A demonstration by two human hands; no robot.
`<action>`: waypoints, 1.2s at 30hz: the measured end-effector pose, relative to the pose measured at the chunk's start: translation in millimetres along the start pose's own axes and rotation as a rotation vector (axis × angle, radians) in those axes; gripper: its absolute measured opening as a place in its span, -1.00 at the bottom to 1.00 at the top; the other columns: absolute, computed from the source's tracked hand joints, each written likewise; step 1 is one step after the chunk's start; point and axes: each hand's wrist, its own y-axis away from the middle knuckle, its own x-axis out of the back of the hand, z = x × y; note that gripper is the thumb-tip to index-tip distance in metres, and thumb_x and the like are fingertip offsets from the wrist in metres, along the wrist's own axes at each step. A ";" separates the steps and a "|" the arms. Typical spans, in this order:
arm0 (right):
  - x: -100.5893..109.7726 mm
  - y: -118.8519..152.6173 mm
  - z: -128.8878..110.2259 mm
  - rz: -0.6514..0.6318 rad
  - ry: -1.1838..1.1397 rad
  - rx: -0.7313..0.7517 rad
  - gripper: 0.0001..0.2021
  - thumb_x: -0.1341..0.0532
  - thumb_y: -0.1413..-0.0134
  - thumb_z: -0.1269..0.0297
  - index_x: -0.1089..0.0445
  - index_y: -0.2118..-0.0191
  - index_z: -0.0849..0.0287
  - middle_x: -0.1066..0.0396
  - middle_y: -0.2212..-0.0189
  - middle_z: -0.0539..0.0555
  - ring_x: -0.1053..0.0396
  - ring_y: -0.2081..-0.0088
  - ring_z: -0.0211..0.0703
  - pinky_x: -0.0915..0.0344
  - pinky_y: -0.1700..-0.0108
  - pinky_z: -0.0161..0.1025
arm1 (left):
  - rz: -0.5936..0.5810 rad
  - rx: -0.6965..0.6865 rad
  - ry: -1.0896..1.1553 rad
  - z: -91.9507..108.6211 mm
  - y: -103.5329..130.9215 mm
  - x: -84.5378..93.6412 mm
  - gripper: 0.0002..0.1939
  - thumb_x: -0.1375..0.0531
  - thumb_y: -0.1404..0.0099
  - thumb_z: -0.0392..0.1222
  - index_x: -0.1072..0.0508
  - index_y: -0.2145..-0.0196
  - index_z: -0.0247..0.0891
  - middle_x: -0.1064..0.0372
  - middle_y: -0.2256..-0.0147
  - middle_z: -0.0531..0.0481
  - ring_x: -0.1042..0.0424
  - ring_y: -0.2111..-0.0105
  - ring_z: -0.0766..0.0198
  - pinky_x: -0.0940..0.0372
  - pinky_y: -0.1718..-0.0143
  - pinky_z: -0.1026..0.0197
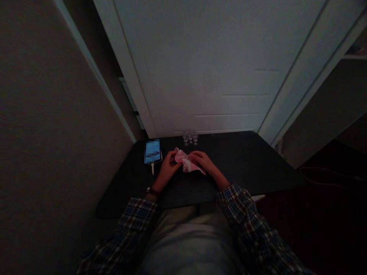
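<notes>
A crumpled pink cloth (186, 164) is held between my two hands above the dark table (235, 164). My left hand (169, 163) grips its left side, fingers curled. On the other side, my right hand (203, 159) has its fingers pinched at the cloth's upper right part, where something small and clear seems to show; the dim light hides what it is. One corner of the cloth hangs toward the lower right, below my right hand. Several small clear glasses (190, 138) stand grouped at the table's back edge, just beyond the cloth.
A phone with a lit screen (152, 151) lies at the table's left, a white cable plug (153, 169) at its lower end. Behind the table rises a white panel (183, 76) with embossed hearts. A wall (57, 133) stands close on the left.
</notes>
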 end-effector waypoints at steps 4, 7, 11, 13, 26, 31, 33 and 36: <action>-1.2 1.1 -0.8 -0.006 0.008 -0.014 -0.72 -0.13 0.00 0.08 -0.39 0.32 0.22 -0.29 0.55 -0.05 -0.20 0.53 -0.35 -0.12 0.51 -0.42 | 0.003 -0.008 -0.054 2.0 1.3 -0.2 -0.57 -0.23 0.01 -0.20 -0.25 0.15 -0.23 -0.28 0.12 -0.06 -0.37 0.18 0.17 -0.29 0.45 0.33; -1.7 1.4 -1.2 0.000 0.050 -0.018 -0.69 -0.12 0.01 0.05 -0.38 0.40 0.23 -0.27 0.58 -0.05 -0.19 0.54 -0.34 -0.11 0.51 -0.42 | 0.002 -0.018 -0.086 1.9 1.9 -0.9 -0.59 -0.23 0.00 -0.20 -0.26 0.16 -0.23 -0.28 0.12 -0.07 -0.36 0.16 0.16 -0.30 0.41 0.29; -2.2 2.0 -0.7 0.018 0.115 -0.011 -0.61 -0.09 0.00 -0.03 -0.32 0.54 0.24 -0.23 0.62 -0.06 -0.16 0.55 -0.34 -0.08 0.52 -0.40 | -0.013 -0.026 -0.097 2.2 2.8 -1.5 -0.59 -0.22 -0.01 -0.21 -0.26 0.14 -0.22 -0.28 0.11 -0.08 -0.36 0.16 0.15 -0.31 0.38 0.27; -2.2 2.3 -0.5 0.026 0.130 0.000 -0.60 -0.08 -0.01 -0.03 -0.32 0.55 0.24 -0.22 0.63 -0.06 -0.14 0.56 -0.35 -0.06 0.52 -0.40 | -0.019 -0.015 -0.092 3.3 3.4 -1.5 -0.59 -0.22 -0.01 -0.20 -0.27 0.14 -0.22 -0.28 0.12 -0.08 -0.36 0.16 0.15 -0.31 0.37 0.26; -1.7 -0.1 0.6 -0.009 0.025 0.092 -0.74 -0.17 0.05 0.16 -0.37 0.25 0.21 -0.36 0.36 0.02 -0.26 0.37 -0.28 -0.16 0.35 -0.37 | 0.032 -0.016 -0.077 1.1 2.1 0.2 -0.62 -0.22 -0.04 -0.15 -0.30 0.16 -0.23 -0.32 0.17 -0.05 -0.38 0.22 0.20 -0.32 0.42 0.30; -1.1 -0.5 1.3 -0.020 0.087 0.106 -0.74 -0.17 0.04 0.12 -0.37 0.31 0.22 -0.33 0.43 -0.01 -0.24 0.39 -0.29 -0.14 0.37 -0.38 | 0.005 -0.027 -0.025 -4.5 -0.4 1.9 -0.63 -0.20 -0.07 -0.14 -0.30 0.14 -0.24 -0.33 0.15 -0.06 -0.40 0.26 0.20 -0.29 0.53 0.36; -0.8 -0.7 1.3 -0.010 0.146 0.092 -0.72 -0.17 0.04 0.07 -0.37 0.41 0.23 -0.29 0.51 -0.04 -0.21 0.45 -0.31 -0.10 0.42 -0.39 | -0.011 -0.025 -0.013 -5.4 -0.9 2.3 -0.65 -0.19 -0.09 -0.13 -0.31 0.14 -0.24 -0.34 0.16 -0.05 -0.41 0.28 0.22 -0.27 0.55 0.37; -0.6 -0.2 0.6 0.009 0.224 0.064 -0.65 -0.14 0.03 0.02 -0.32 0.54 0.25 -0.20 0.60 -0.07 -0.14 0.52 -0.34 -0.02 0.48 -0.39 | -0.027 -0.017 -0.020 -5.8 -1.0 2.5 -0.68 -0.17 -0.11 -0.12 -0.33 0.16 -0.25 -0.35 0.16 -0.04 -0.41 0.31 0.25 -0.25 0.58 0.39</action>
